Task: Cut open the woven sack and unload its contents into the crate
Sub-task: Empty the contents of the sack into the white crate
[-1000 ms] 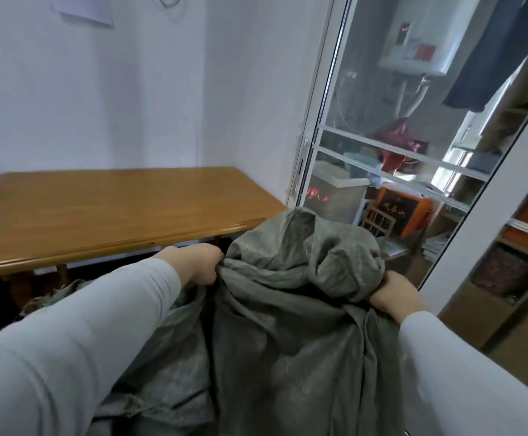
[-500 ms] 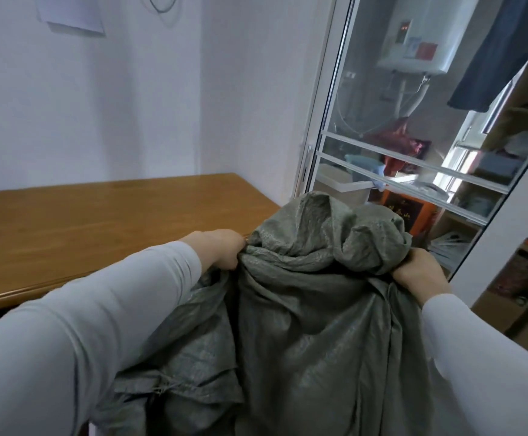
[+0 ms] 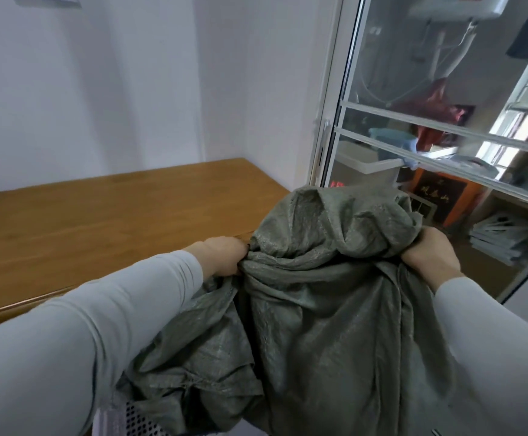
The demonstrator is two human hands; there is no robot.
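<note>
A grey-green woven sack hangs crumpled in front of me, held up by its bunched upper part. My left hand grips a fold on its left side. My right hand grips the fabric on its right side. The sack's top bulges above both hands. At the bottom left, a perforated white corner of the crate shows under the sack's lower folds. The sack's contents are hidden.
A wooden table stands at the left against the white wall. To the right is a glass sliding door with a white frame; boxes, books and a water heater lie behind it.
Both hands have lifted the sack higher and the view has tilted up. The grips on the sack are unchanged.
</note>
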